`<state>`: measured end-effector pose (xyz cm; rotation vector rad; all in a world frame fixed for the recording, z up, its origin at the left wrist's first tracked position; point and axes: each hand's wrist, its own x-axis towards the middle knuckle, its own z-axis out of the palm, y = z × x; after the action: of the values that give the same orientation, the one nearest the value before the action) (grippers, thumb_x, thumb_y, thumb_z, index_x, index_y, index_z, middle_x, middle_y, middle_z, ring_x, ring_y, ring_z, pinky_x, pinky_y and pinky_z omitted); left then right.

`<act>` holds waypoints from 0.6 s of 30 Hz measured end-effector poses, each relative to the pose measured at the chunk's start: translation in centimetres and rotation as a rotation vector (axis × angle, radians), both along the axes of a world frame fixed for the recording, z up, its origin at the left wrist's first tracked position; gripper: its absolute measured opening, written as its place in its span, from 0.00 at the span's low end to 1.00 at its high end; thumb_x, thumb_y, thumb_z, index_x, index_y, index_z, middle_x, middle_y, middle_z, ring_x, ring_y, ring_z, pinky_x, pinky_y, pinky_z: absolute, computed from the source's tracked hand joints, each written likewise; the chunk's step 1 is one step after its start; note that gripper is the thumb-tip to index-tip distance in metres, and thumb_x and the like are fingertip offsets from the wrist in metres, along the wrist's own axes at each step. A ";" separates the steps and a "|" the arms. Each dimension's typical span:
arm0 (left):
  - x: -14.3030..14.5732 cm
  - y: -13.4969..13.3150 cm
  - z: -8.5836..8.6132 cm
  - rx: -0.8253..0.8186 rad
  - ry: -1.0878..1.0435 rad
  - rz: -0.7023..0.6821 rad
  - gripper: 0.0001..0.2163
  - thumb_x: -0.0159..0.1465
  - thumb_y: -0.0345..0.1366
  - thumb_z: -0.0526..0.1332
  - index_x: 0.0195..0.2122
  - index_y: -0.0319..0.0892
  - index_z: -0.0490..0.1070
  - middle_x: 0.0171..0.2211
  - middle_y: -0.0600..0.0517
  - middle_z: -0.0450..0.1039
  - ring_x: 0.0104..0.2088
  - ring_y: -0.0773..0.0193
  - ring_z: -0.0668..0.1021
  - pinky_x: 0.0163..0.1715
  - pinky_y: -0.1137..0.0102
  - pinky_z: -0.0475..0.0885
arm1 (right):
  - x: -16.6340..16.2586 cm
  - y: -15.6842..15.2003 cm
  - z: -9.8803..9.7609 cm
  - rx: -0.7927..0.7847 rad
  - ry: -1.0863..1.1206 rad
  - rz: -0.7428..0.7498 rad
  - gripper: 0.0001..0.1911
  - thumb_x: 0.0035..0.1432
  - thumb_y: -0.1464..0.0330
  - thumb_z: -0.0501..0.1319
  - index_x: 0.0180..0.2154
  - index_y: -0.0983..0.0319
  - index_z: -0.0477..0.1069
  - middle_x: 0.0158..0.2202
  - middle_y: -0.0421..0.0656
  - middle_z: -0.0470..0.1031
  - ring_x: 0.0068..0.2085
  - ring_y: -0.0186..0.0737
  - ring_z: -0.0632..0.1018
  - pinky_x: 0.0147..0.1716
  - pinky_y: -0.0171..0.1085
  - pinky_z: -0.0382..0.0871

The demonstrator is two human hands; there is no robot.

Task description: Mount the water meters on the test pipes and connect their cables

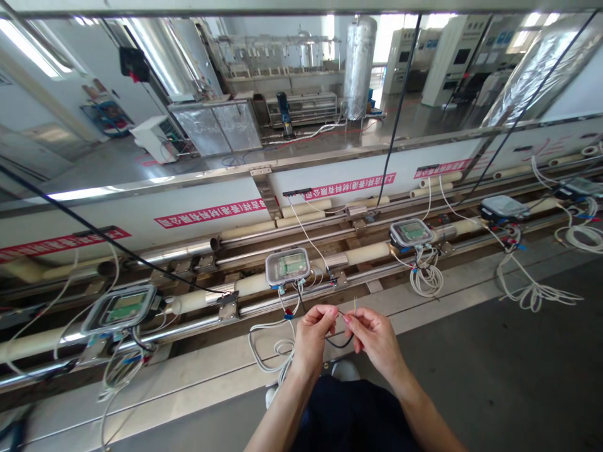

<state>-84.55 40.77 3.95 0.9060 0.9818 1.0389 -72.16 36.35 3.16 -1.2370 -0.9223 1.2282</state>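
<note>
Grey floor [499, 358] fills lower right; at lower centre, left hand [315, 333] and right hand [375, 338] pinch black cable [340, 344] near its thin wires [355, 304], seemingly readying the ends, next move calling for fine, steady fingertips.

Silvery tank [360, 70], apparently a blue pump [284, 109]

Industrial workshop or test lab vibes. Circuit boxes [288, 267] line the pipes [369, 253], with a pump [284, 112], tank [360, 68] and cabinets [447, 63] toward the far edge of the floor [407, 122].
</note>
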 end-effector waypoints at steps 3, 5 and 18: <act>0.7 0.3 0.3 0.005 -0.021 0.005 0.12 0.49 0.42 0.69 0.25 0.38 0.72 0.20 0.56 0.66 0.21 0.73 0.63 0.25 0.75 0.59 | 0.1 0.1 0.2 0.009 0.029 -0.068 0.18 0.52 0.55 0.62 0.33 0.64 0.71 0.22 0.38 0.72 0.15 0.26 0.66 0.13 0.28 0.56; 1.2 0.5 0.4 0.009 -0.024 0.007 0.13 0.49 0.42 0.68 0.25 0.38 0.72 0.20 0.56 0.66 0.21 0.73 0.63 0.25 0.75 0.59 | 0.1 0.2 0.3 0.013 0.041 -0.108 0.18 0.52 0.55 0.62 0.33 0.64 0.70 0.22 0.38 0.72 0.14 0.26 0.66 0.13 0.28 0.56; 5.4 4.8 2.4 0.340 0.267 -0.072 0.12 0.57 0.44 0.61 0.30 0.39 0.68 0.23 0.55 0.64 0.23 0.69 0.65 0.25 0.74 0.61 | 2.9 1.1 0.5 0.086 0.084 -0.455 0.18 0.51 0.54 0.63 0.31 0.63 0.68 0.21 0.38 0.71 0.15 0.25 0.63 0.14 0.29 0.56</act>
<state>-79.12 45.59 6.35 1.3782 0.9991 1.0583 -69.25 37.40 3.65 -1.2315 -0.5822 0.8617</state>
